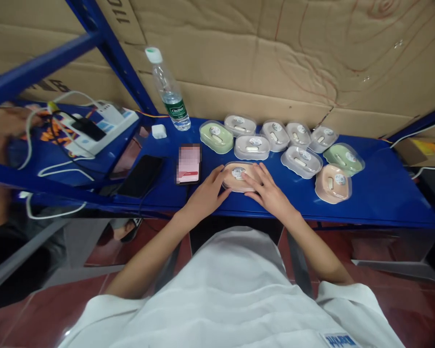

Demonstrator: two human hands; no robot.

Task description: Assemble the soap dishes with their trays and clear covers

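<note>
A peach plastic box with a clear lid lies on the blue tabletop in front of me, a round printed sticker on top. My left hand grips its left end, thumb at the front edge and fingers at the back. From the other side my right hand holds the box, one finger on the lid by the sticker, thumb near the front edge. Close behind stands a similar pale box. To the right are a grey-lilac box and another peach box, both with clear lids and stickers.
A lit phone and a dark phone lie left. Behind them are a white charger and a water bottle. Green boxes and several pale ones stand at the back. A power strip and a person's arm are far left.
</note>
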